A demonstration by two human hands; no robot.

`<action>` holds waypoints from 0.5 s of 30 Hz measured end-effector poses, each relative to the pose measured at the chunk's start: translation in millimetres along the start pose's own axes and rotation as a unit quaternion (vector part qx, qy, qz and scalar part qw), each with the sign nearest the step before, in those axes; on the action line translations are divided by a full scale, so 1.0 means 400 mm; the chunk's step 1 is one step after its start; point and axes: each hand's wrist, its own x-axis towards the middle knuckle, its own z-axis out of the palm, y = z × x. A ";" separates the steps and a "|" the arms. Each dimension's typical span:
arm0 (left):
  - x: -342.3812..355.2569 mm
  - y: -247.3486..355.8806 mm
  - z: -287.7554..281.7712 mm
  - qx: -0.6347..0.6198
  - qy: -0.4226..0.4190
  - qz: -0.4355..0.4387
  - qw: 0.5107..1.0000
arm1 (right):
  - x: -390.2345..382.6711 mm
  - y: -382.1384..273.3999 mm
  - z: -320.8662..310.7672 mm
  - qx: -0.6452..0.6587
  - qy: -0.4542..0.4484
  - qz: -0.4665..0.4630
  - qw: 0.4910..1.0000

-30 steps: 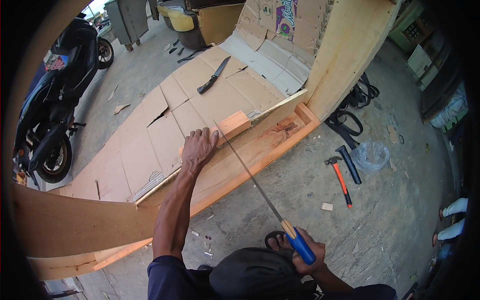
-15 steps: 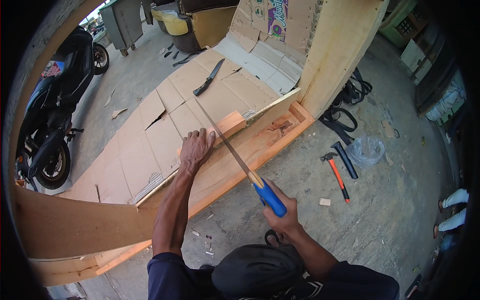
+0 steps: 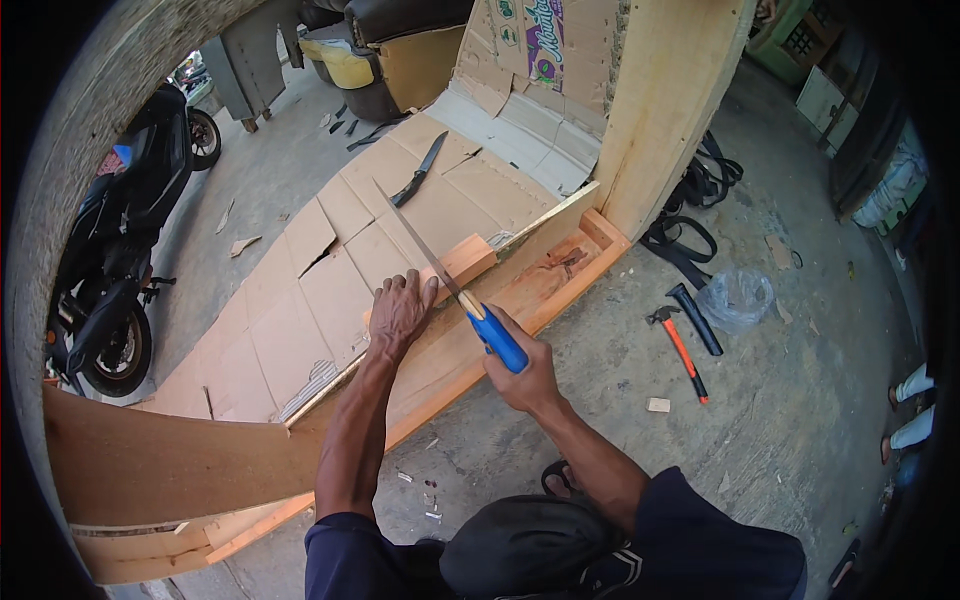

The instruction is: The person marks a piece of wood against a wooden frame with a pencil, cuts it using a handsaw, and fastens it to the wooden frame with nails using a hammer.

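Note:
My right hand is wrapped round the blue handle of a handsaw. The saw's thin blade lies across a wooden block, its tip pointing away over the cardboard. My left hand presses down on the block just left of the blade, fingers bent over it; their tips are partly hidden. The block rests on the edge of a wooden frame lined with flattened cardboard. A knife with a black handle lies on that cardboard, beyond the saw tip.
A hammer, a black tool handle, a clear plastic bag and black straps lie on the concrete to the right. An upright board rises at the far end. Left stands a motorcycle; a person's legs show far right.
My right hand has pushed the saw forward and to the left, so the handle is now close to the block. My left hand keeps its place on the block. The view has shifted slightly.

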 end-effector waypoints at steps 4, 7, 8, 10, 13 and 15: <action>-0.001 -0.060 -0.026 0.049 -0.010 -0.004 0.999 | -0.188 0.013 -0.060 0.033 -0.013 -0.005 0.999; 0.002 -0.060 -0.019 0.074 0.002 0.037 0.997 | -0.399 0.042 -0.162 0.150 0.000 0.094 0.984; -0.012 -0.062 -0.019 0.067 0.005 0.031 0.997 | -0.360 -0.011 -0.151 0.055 -0.019 0.032 0.998; -0.014 -0.031 -0.015 0.036 0.005 0.021 0.999 | -0.202 -0.030 -0.073 0.011 0.005 -0.012 1.000; 0.000 0.006 0.028 0.029 0.016 0.023 0.999 | 0.070 0.050 0.050 0.001 -0.015 0.049 0.999; -0.028 -0.060 0.030 0.049 0.009 0.024 0.998 | -0.031 0.016 0.025 0.022 -0.030 0.039 0.999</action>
